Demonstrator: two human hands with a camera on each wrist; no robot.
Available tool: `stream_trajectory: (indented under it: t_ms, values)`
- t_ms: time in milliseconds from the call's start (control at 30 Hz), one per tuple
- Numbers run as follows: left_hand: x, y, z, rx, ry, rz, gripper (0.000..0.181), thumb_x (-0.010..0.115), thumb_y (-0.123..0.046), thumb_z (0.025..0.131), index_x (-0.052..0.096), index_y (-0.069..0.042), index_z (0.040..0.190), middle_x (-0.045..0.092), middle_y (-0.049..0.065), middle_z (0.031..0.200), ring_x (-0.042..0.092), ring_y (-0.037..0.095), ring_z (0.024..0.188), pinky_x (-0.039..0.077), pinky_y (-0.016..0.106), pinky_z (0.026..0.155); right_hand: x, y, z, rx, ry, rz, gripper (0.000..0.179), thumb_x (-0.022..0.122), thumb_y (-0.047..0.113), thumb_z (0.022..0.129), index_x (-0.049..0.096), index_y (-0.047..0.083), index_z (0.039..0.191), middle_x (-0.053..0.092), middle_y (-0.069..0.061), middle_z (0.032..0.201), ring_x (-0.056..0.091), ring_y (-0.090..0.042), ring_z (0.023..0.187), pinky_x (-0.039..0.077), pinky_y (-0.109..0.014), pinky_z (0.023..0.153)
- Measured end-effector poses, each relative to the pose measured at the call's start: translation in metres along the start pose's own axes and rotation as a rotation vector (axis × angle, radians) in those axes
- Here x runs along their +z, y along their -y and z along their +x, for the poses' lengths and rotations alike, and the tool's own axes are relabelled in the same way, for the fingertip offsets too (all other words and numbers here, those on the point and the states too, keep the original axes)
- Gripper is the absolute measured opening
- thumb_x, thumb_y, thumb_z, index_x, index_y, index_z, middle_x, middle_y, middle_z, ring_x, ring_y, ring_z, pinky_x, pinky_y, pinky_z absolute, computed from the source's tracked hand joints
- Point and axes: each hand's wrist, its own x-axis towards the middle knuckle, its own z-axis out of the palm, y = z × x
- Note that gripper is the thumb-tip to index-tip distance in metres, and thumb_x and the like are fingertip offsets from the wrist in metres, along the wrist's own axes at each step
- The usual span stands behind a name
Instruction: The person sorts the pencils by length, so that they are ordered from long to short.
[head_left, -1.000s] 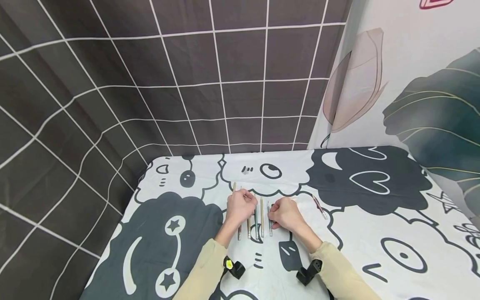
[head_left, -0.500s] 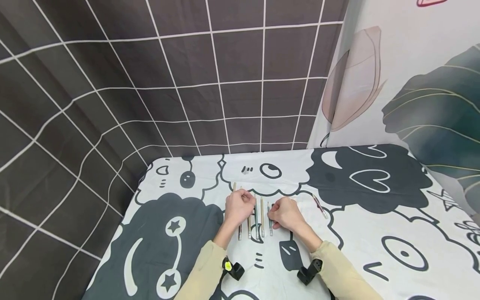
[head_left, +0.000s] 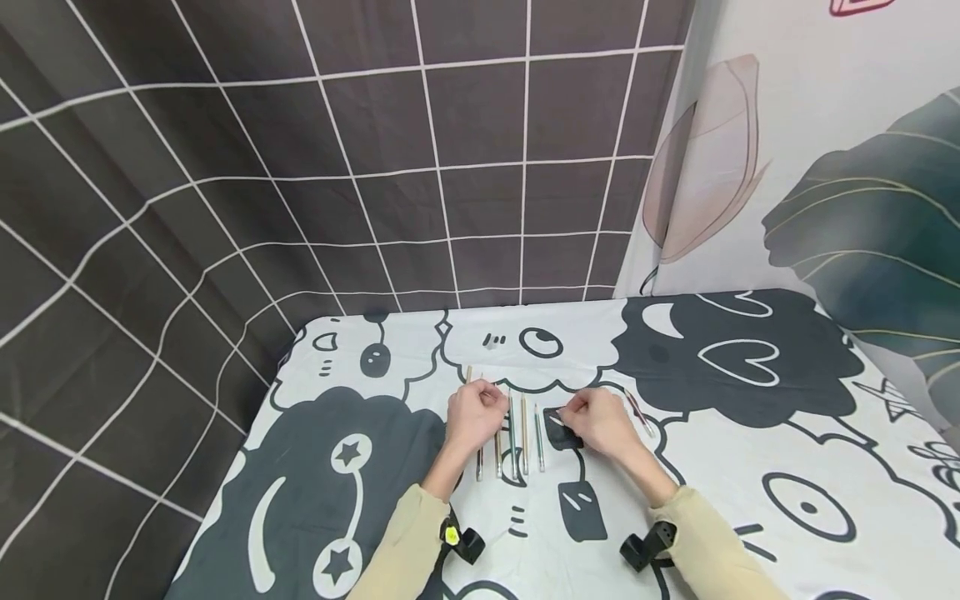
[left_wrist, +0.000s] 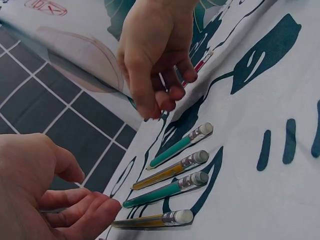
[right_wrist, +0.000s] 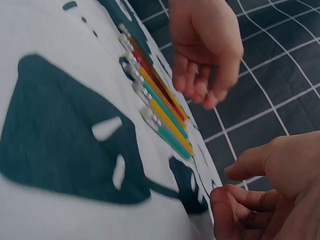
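Several eraser-tipped pencils lie side by side on the patterned cloth. The green pencil is at the row's right end, beside a yellow pencil and another green pencil. My left hand hovers over the row's left part, hiding the middles of some pencils; its thumb stands apart from the loosely bent fingers. To the right of the row, my right hand is over the cloth, fingers loosely bent, with nothing visible between them. A red pencil lies within the row.
A dark red pencil lies apart from the row, beyond my right hand. The white cloth bears dark cartoon prints. A dark gridded curtain hangs behind the table, and a leaf-printed sheet at the right.
My right hand has let go of the rightmost green pencil and moved right, leaving that pencil fully in view. The left hand has shifted only slightly left.
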Motion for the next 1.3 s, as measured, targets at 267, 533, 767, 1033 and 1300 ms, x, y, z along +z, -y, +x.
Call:
stream_trajectory:
  t_ms: [267,533,767,1033,1300]
  values:
    - [-0.004,0.002,-0.003,-0.004,0.04,-0.004,0.004,0.069,-0.007,0.083,0.071,-0.007,0.087,0.063,-0.002,0.074,0.06,0.014,0.069,0.049,0.032,0.064,-0.035,-0.024,-0.002,0.009,-0.117,-0.11,0.01,0.066,0.011,0.084,0.069,0.002,0.083,0.066,-0.002,0.07,0.058,-0.018,0.061,0.046,-0.037,0.06]
    - [-0.007,0.0,-0.006,-0.012,0.068,-0.046,0.01,0.07,-0.004,0.081,0.07,-0.002,0.091,0.063,-0.001,0.076,0.062,0.012,0.063,0.051,0.03,0.058,-0.064,-0.048,-0.009,0.056,-0.159,-0.176,0.017,0.066,0.012,0.085,0.067,-0.004,0.09,0.066,-0.006,0.074,0.06,-0.023,0.064,0.045,-0.037,0.055]
    - [-0.01,0.002,-0.009,-0.036,0.09,-0.133,0.014,0.071,0.0,0.082,0.068,0.004,0.095,0.064,0.002,0.077,0.064,0.013,0.058,0.053,0.028,0.052,-0.076,-0.063,-0.009,0.113,-0.144,-0.193,0.019,0.066,0.011,0.085,0.065,-0.006,0.092,0.064,-0.006,0.071,0.057,-0.021,0.06,0.042,-0.034,0.053]
    - [-0.012,0.006,-0.01,-0.031,0.089,-0.199,0.014,0.07,0.003,0.083,0.068,0.005,0.097,0.064,0.004,0.078,0.066,0.015,0.06,0.056,0.028,0.053,-0.074,-0.063,-0.003,0.073,-0.119,-0.171,0.02,0.067,0.01,0.083,0.065,-0.008,0.091,0.064,-0.006,0.07,0.057,-0.021,0.062,0.043,-0.034,0.055]
    - [-0.017,0.008,-0.009,-0.041,0.075,-0.207,0.015,0.07,0.003,0.082,0.068,0.003,0.097,0.064,0.006,0.078,0.066,0.018,0.057,0.056,0.03,0.052,-0.068,-0.06,0.0,0.126,-0.077,-0.196,0.021,0.07,0.014,0.085,0.067,-0.004,0.095,0.065,-0.006,0.073,0.058,-0.024,0.066,0.041,-0.036,0.054]
